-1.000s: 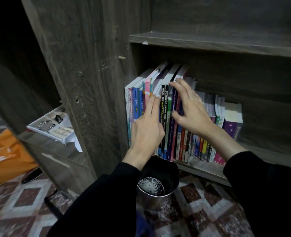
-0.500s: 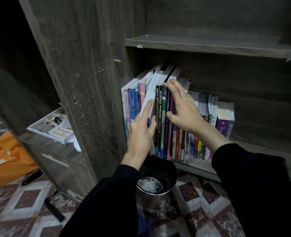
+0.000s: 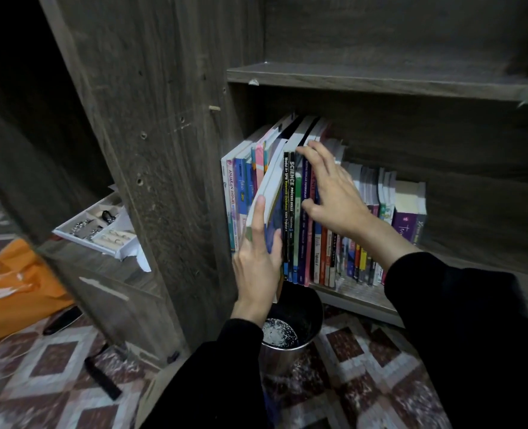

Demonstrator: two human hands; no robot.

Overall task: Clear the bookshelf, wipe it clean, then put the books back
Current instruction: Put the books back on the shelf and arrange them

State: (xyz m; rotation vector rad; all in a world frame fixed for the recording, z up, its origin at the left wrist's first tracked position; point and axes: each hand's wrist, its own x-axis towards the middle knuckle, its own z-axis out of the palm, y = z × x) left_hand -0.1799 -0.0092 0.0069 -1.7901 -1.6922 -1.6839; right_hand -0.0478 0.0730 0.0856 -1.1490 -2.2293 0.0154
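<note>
A row of books stands upright on the lower board of a dark wooden bookshelf. My left hand grips a thin white-edged book that leans out of the row at its left part, thumb on one face and fingers on the other. My right hand lies with spread fingers on the spines of the dark books just to the right, fingertips at their top edges. Both sleeves are black.
The shelf board above holds nothing in view. A metal bin stands on the patterned floor right under my hands. A white tray of small items sits on a low ledge at left, beside an orange bag.
My left hand went from resting flat on the spines to gripping a thin book, which now tilts out of the row. My right hand stayed on the neighbouring spines.
</note>
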